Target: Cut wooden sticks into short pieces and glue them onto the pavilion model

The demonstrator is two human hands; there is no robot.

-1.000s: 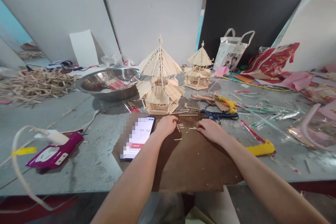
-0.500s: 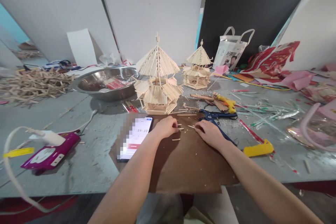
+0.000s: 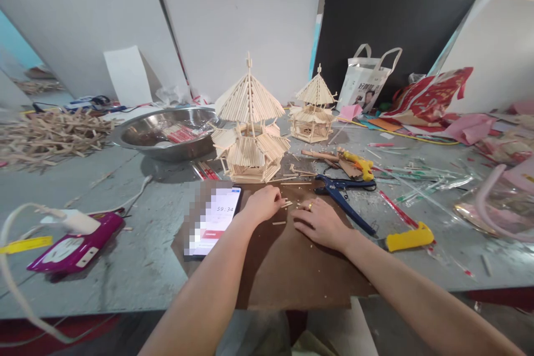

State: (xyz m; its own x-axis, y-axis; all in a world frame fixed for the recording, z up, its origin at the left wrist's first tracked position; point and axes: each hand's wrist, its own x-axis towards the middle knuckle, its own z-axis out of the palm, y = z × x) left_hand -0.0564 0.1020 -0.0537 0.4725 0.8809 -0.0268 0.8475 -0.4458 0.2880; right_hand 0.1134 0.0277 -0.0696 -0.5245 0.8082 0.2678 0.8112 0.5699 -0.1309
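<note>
My left hand [image 3: 263, 204] rests on the brown board [image 3: 292, 272] with its fingers curled together. Short wooden sticks [image 3: 287, 203] poke out at its fingertips. My right hand [image 3: 320, 223], with a ring on one finger, lies palm down on the board, fingers stretched toward the left hand. Its fingertips partly cover the spot where small stick bits lie. One loose short stick [image 3: 279, 223] lies below the left fingertips. Just behind the hands stands a pavilion model [image 3: 250, 144] built of thin sticks.
A lit phone [image 3: 214, 221] lies left of my left forearm. Blue-handled cutters [image 3: 346, 206] and a yellow utility knife [image 3: 409, 237] lie at right. Farther back are a smaller pavilion model [image 3: 312, 117], a metal basin [image 3: 167, 144] and a stick pile [image 3: 58, 136]. A purple power strip [image 3: 77, 245] sits at left.
My right hand has moved left and flattened, closer to the left hand. The stick that showed at its fingertips is no longer visible there. The left hand stays in place.
</note>
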